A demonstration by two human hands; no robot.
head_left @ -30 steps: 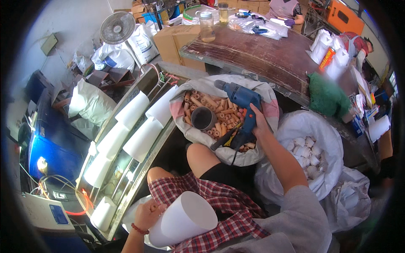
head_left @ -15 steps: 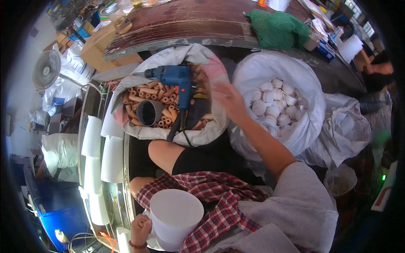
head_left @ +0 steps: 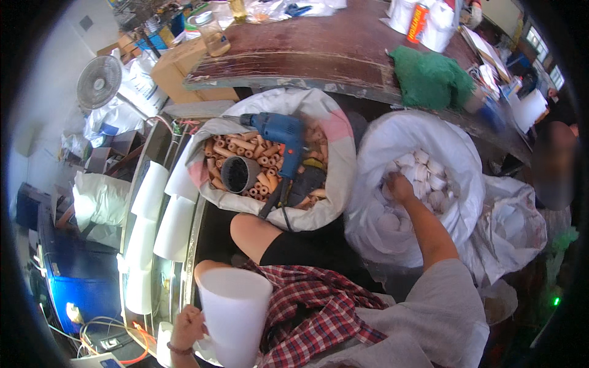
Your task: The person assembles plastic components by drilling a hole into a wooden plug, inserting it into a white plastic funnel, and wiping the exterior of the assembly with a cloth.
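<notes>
A tall, tapered white plastic tub (head_left: 236, 316) stands tilted against my lap, its mouth up. My left hand (head_left: 188, 327), a bracelet at its wrist, is closed at the tub's left side; the exact part it grips is hidden. My right hand (head_left: 400, 187) is down inside a white woven sack (head_left: 457, 144), touching white round cap-like pieces (head_left: 423, 168). Its fingers point down among them, and their tips are out of sight. To the left, a blue power drill (head_left: 276, 130) lies on an open sack (head_left: 334, 165) of brown wooden tubes (head_left: 270, 161).
A grey cup (head_left: 239, 175) of dark bits sits among the tubes. White curved sheets (head_left: 175, 227) line a rack at left. Beyond the sacks is a dark red table (head_left: 307, 46) with a green cloth (head_left: 432, 76), a jar (head_left: 213, 37) and an orange can (head_left: 417, 23).
My right hand has moved from above the gap between the sacks down into the sack of white pieces. The view has shifted; my left hand stays at the tub, which appears more upright.
</notes>
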